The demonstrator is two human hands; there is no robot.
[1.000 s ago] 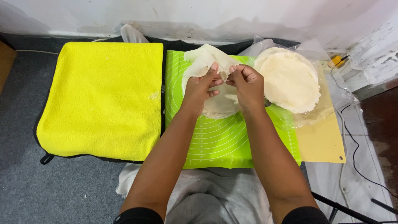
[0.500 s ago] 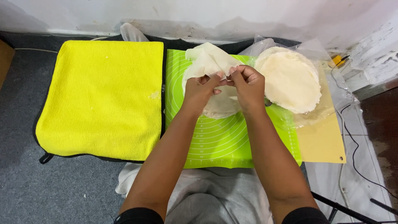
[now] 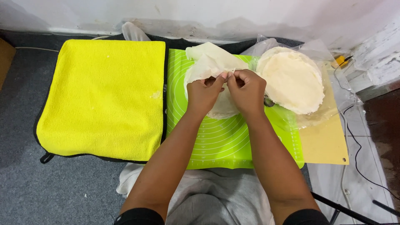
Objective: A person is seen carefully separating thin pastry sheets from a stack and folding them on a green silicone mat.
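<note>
Here, left hand (image 3: pixel 203 92) and right hand (image 3: pixel 246 88) side by side, fingers of both pinching the edge of a thin pale dough sheet (image 3: pixel 210 66) above the green mat's (image 3: pixel 225 137) far edge, stack of round sheets (image 3: pixel 291 79) on its right corner, yellow towel (image 3: pixel 104 96) left.

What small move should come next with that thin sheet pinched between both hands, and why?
Probably ease the hands apart to keep peeling. The left hand and right hand pinch one edge of the thin pale sheet close together over the green mat. The sheet is lifted and folded at the far side, while more pale dough shows under the hands, apparently not yet separated.
</note>
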